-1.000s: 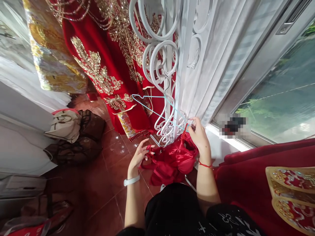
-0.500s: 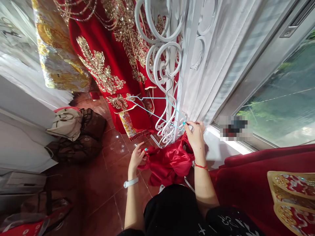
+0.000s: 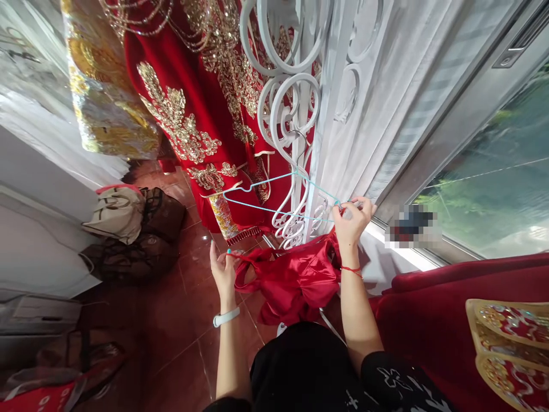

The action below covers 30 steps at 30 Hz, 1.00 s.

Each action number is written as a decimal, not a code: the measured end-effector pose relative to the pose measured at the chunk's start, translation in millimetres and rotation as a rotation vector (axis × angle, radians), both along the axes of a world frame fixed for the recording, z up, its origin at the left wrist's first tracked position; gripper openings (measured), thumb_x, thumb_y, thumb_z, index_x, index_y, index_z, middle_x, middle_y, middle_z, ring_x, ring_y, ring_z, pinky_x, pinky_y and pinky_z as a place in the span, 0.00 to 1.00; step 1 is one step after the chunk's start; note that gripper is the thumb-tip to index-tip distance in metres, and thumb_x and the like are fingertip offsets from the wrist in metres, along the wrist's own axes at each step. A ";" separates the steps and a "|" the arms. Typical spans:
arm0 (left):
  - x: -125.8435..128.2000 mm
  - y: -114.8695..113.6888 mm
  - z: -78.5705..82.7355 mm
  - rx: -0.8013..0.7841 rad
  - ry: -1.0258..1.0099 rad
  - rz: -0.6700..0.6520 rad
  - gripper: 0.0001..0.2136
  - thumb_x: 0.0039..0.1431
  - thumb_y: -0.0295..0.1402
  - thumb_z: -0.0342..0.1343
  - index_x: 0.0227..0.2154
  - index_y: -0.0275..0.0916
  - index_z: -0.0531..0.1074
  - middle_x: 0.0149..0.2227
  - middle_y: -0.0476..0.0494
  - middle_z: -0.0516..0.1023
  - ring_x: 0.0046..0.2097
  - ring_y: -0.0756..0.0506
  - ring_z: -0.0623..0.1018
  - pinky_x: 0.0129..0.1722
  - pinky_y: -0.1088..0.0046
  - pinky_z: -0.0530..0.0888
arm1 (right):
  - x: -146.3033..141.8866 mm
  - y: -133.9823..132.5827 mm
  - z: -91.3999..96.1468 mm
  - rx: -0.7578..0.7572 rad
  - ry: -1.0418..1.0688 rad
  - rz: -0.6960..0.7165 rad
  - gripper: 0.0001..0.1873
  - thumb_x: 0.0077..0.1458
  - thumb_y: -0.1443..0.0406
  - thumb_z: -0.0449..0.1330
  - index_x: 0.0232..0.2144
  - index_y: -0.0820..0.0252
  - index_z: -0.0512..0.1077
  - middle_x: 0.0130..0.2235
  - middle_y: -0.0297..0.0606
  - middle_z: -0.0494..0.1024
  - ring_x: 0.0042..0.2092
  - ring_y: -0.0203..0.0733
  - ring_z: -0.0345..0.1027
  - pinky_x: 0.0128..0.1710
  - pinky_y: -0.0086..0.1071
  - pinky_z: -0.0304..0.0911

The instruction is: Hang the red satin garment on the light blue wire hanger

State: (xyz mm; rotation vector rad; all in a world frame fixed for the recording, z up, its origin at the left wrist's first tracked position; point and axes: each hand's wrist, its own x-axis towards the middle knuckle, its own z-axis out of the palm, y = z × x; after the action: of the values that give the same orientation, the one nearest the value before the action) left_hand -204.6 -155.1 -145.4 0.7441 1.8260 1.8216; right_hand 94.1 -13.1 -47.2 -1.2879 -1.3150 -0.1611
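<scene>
A red satin dress hangs between my hands, in front of my body. My left hand pinches one of its shoulder straps at the left, thumb against fingers. At the right, my right hand is closed on the end of a light blue wire hanger, with the dress's other strap beside the fingers. The hanger's left end is bare and points left. Its metal hook rises in front of the white scrollwork. The lower part of the dress is bunched near my lap.
A white scrollwork metal stand rises just ahead. Red gowns with gold beading hang to its left. Bags sit on the tiled floor. A window lies right, with dark red fabric below it.
My left hand has moved left, drawing the strap out. My right hand has shifted right and slightly up with the hanger, which has tilted, its left end now lower.
</scene>
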 end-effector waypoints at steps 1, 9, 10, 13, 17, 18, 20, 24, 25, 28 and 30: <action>0.5 1.8 2.3 0.042 -0.070 0.002 0.43 0.59 0.34 0.59 0.74 0.40 0.44 0.37 0.45 0.82 0.33 0.49 0.82 0.34 0.73 0.80 | 4.1 3.0 1.4 0.016 -0.021 0.009 0.06 0.48 0.70 0.60 0.21 0.57 0.71 0.39 0.41 0.67 0.41 0.46 0.59 0.48 0.45 0.59; -10.0 27.1 65.2 0.246 -0.032 -0.064 0.58 0.56 0.30 0.63 0.72 0.47 0.19 0.39 0.48 0.84 0.23 0.54 0.76 0.24 0.81 0.74 | 32.3 25.2 19.0 0.100 -0.202 0.043 0.10 0.47 0.70 0.59 0.18 0.56 0.64 0.30 0.35 0.68 0.37 0.44 0.60 0.44 0.42 0.56; -10.7 32.4 76.5 0.266 -0.003 -0.091 0.58 0.56 0.29 0.63 0.71 0.46 0.18 0.37 0.49 0.84 0.23 0.54 0.76 0.25 0.81 0.74 | 35.5 27.2 21.8 0.102 -0.216 0.061 0.10 0.47 0.70 0.58 0.18 0.56 0.63 0.28 0.34 0.68 0.36 0.44 0.60 0.44 0.41 0.55; -7.1 47.9 107.1 0.302 0.089 -0.169 0.58 0.57 0.29 0.62 0.71 0.44 0.16 0.33 0.52 0.83 0.22 0.54 0.75 0.25 0.82 0.74 | 42.2 29.9 29.4 0.097 -0.242 0.099 0.13 0.46 0.70 0.58 0.16 0.56 0.59 0.25 0.32 0.66 0.35 0.43 0.60 0.43 0.41 0.52; 6.0 62.7 129.6 0.232 0.201 -0.299 0.53 0.59 0.27 0.58 0.72 0.45 0.21 0.29 0.54 0.80 0.21 0.55 0.73 0.25 0.83 0.74 | 43.1 29.3 32.9 0.060 -0.275 0.157 0.13 0.47 0.70 0.57 0.16 0.56 0.59 0.23 0.31 0.66 0.34 0.42 0.60 0.42 0.40 0.49; 8.4 64.9 131.2 0.195 0.230 -0.331 0.51 0.60 0.26 0.56 0.73 0.45 0.23 0.29 0.55 0.79 0.21 0.55 0.73 0.25 0.83 0.74 | 42.4 29.2 32.5 0.047 -0.277 0.171 0.13 0.47 0.69 0.57 0.16 0.56 0.59 0.23 0.31 0.66 0.34 0.42 0.60 0.42 0.39 0.49; 10.1 67.3 130.2 0.143 0.279 -0.393 0.47 0.60 0.24 0.52 0.74 0.47 0.27 0.30 0.54 0.77 0.21 0.55 0.73 0.26 0.82 0.75 | 41.1 29.7 30.7 0.019 -0.270 0.194 0.13 0.48 0.69 0.57 0.17 0.56 0.60 0.23 0.31 0.67 0.34 0.42 0.62 0.42 0.39 0.50; 4.0 68.9 121.2 0.161 0.323 -0.521 0.44 0.61 0.23 0.47 0.74 0.52 0.30 0.33 0.54 0.73 0.22 0.56 0.72 0.26 0.80 0.75 | 37.3 31.6 27.3 -0.044 -0.270 0.215 0.12 0.51 0.67 0.57 0.19 0.56 0.61 0.25 0.32 0.69 0.36 0.43 0.63 0.46 0.41 0.51; 2.2 69.3 119.7 0.165 0.335 -0.543 0.44 0.61 0.23 0.46 0.74 0.53 0.31 0.33 0.54 0.72 0.22 0.56 0.72 0.26 0.80 0.75 | 35.5 31.8 27.2 -0.057 -0.271 0.208 0.11 0.52 0.66 0.57 0.20 0.56 0.63 0.27 0.33 0.71 0.37 0.44 0.64 0.47 0.42 0.51; -1.1 70.3 120.4 0.119 0.403 -0.558 0.42 0.60 0.23 0.46 0.74 0.53 0.36 0.35 0.52 0.71 0.24 0.56 0.72 0.27 0.80 0.74 | 26.9 30.5 27.8 -0.090 -0.267 0.173 0.04 0.54 0.65 0.57 0.28 0.56 0.69 0.37 0.37 0.76 0.44 0.48 0.65 0.53 0.46 0.52; -1.5 69.9 123.3 0.069 0.455 -0.551 0.39 0.61 0.23 0.45 0.74 0.51 0.42 0.36 0.51 0.71 0.25 0.55 0.73 0.29 0.78 0.75 | 19.0 27.9 27.4 -0.096 -0.260 0.161 0.08 0.54 0.64 0.57 0.37 0.54 0.72 0.43 0.39 0.76 0.49 0.51 0.65 0.57 0.51 0.50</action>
State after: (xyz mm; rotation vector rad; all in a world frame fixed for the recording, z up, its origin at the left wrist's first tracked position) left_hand -206.0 -85.3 -22.0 1.6101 1.5803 1.4276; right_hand 113.1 14.8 -19.8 -1.2656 -1.6601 -0.1574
